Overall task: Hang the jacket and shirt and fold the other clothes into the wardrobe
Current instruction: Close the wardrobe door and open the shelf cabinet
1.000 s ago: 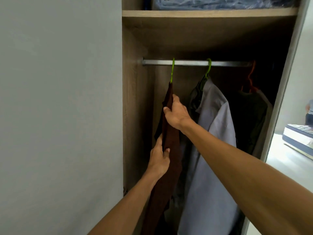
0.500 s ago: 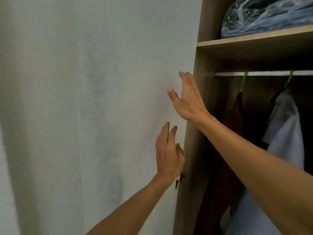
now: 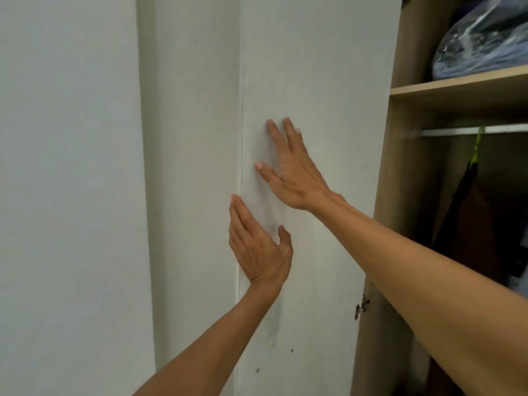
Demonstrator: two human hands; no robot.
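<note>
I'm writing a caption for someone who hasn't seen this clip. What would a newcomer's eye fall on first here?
Two bare hands with straight fingers lie against the white door mid-frame, the right hand above the left hand. At the right the wardrobe stands open, with a dark garment on a green hanger under the rail. Above, a plastic-wrapped blue bundle sits on the shelf.
</note>
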